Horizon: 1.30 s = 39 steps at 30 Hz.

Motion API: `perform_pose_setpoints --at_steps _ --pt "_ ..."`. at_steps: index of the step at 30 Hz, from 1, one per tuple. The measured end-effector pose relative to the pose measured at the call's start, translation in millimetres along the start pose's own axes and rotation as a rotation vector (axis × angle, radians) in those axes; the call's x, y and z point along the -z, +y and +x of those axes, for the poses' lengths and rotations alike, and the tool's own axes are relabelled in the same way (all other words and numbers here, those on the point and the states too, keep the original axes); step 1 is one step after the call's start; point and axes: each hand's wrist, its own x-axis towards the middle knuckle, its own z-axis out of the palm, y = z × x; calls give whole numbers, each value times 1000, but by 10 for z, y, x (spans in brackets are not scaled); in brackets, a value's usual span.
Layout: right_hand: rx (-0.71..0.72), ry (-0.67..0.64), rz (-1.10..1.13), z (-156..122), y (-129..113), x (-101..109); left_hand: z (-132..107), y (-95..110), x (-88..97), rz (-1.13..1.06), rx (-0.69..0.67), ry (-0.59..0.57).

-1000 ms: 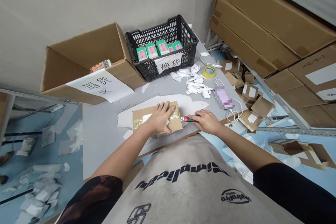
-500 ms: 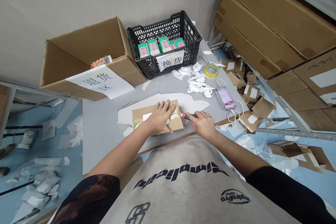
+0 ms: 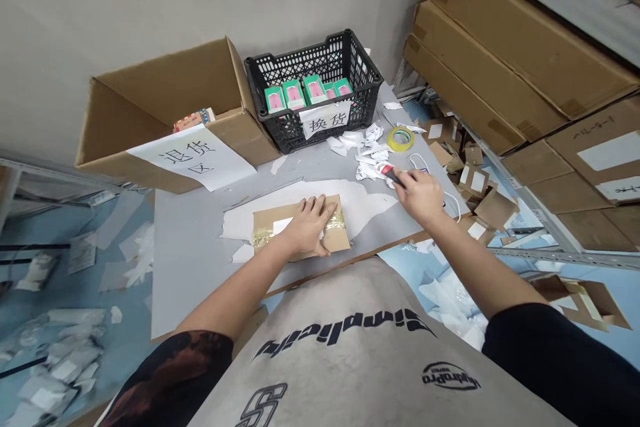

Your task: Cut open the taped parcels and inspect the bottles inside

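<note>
A small cardboard box (image 3: 339, 238), with shiny tape near both ends and a white label, lies on a torn white sheet (image 3: 363, 203) on the grey table. My left hand (image 3: 307, 225) grips it from above, fingers over the far side and thumb near the front edge. Away to the right, my right hand (image 3: 421, 197) is closed around a red-and-black utility knife (image 3: 393, 175), its tip pointing up and left over crumpled white paper (image 3: 367, 169). Whether the blade is out cannot be made out. The right hand mostly covers a phone with a white cable (image 3: 453, 199).
Behind stand a large open carton (image 3: 165, 93) with a white sign and a black plastic crate (image 3: 295, 133) holding several green-and-pink boxes. A yellow tape roll (image 3: 401, 139) lies at the right. Stacked cartons (image 3: 500, 60) fill the right-hand shelf; opened boxes (image 3: 473, 177) litter the floor.
My right hand has carried the utility knife from the box's right end up and to the right, above the crumpled paper and phone. My left hand stays on the box.
</note>
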Motion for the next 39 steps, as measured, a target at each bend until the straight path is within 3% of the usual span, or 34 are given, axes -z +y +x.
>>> perform_pose_setpoints --at_steps 3,9,14,23,25,28,31,35,37,39 --pt "189 -137 67 -120 -52 14 2 -13 -5 -13 5 21" --pt "329 -242 228 -606 -361 -164 2 -18 -36 -47 -4 56" --pt "395 -302 271 -680 -412 -208 -25 11 13 -67 -11 62" --pt "351 -260 306 -497 -399 -249 -21 -50 -79 -104 -21 79" --pt "279 -261 396 -457 -339 -279 -32 -79 -95 -127 -30 87" --pt "37 -328 699 -425 -305 -340 -197 -120 -104 -159 -14 159" --pt "-250 -475 1084 -412 -441 -396 -602 -176 -195 -207 152 352" --pt "-361 -513 1290 -393 -809 -445 -1241 -268 -526 -361 743 722" --pt "-362 -481 1283 -389 -981 -470 -1427 -288 -715 -566 955 768" --pt "-373 -446 1244 -402 -1103 -497 -1476 -276 -857 -809 976 749"
